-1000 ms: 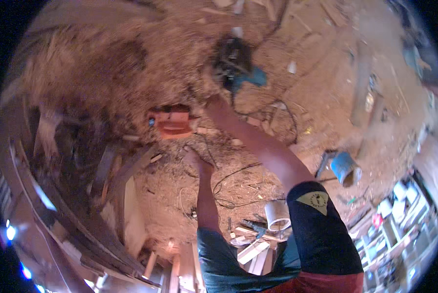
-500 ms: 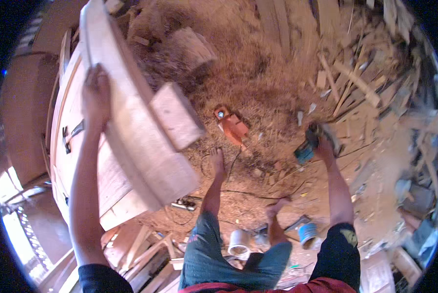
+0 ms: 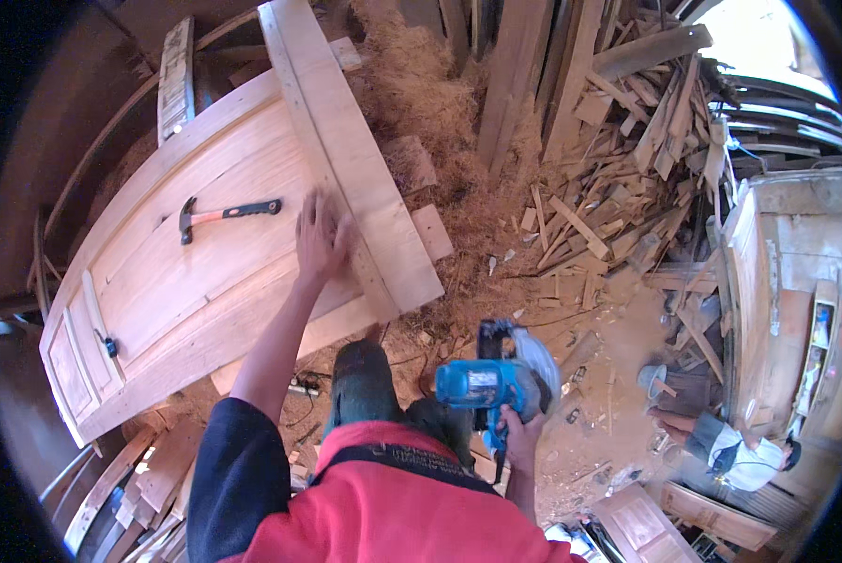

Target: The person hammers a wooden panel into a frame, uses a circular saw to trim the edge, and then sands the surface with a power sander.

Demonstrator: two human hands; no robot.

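My left hand (image 3: 323, 242) lies open on a pale wooden door (image 3: 224, 258) with raised mouldings, its fingers against the near edge of a long straight plank (image 3: 350, 155). That plank lies across the door's right end. A claw hammer (image 3: 228, 215) with a black and orange handle rests on the panel, left of my hand. Farther left on the door sits a small dark blue-black object (image 3: 110, 346), too small to name. My right hand (image 3: 520, 433) is closed round the handle of a teal circular saw (image 3: 482, 383), held at my right side, off the door.
Offcuts (image 3: 580, 220) are heaped at the far right, and wood shavings (image 3: 411, 84) cover the ground beyond the plank. Another person (image 3: 744, 455) is at the lower right, near a bucket (image 3: 652, 378). Panelled wooden pieces (image 3: 637, 525) lie behind me on the right.
The view has swung. My left hand has moved from the plank onto the door panel beside it. My right hand has brought the saw from low on the right up close to my body.
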